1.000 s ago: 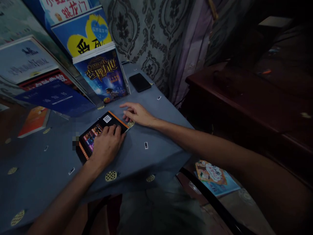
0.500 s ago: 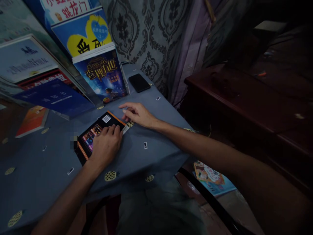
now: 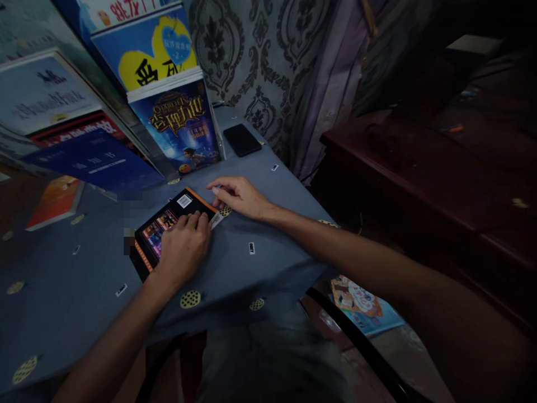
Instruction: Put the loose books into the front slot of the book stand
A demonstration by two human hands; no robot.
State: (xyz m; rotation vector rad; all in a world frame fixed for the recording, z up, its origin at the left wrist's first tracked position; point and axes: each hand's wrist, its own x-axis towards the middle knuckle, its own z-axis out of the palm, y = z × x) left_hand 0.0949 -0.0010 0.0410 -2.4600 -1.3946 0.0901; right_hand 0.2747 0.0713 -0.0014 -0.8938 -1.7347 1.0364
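Observation:
A black book [image 3: 185,200] with orange edges lies on the blue tablecloth, its back cover up, showing a barcode and small colourful pictures. Across its near right part rests my left hand [image 3: 187,240], palm down, fingers laid on the cover and not wrapped round it. My right hand [image 3: 242,197] hovers or rests just beyond the book's right corner, apart from it. Its index finger stretches to the left, the other fingers bend loosely, and nothing shows between them. A small pale tab sticks out from under the book's right edge.
Several upright picture books [image 3: 178,129] stand at the back left. A black phone [image 3: 242,140] lies behind my right hand. An orange book [image 3: 56,201] is at the far left. Dark red wooden furniture [image 3: 398,168] stands to the right; another book [image 3: 364,308] lies below the table.
The camera view has shifted slightly, so the standing books sit a little higher. Both hands and the black book keep nearly the same places.

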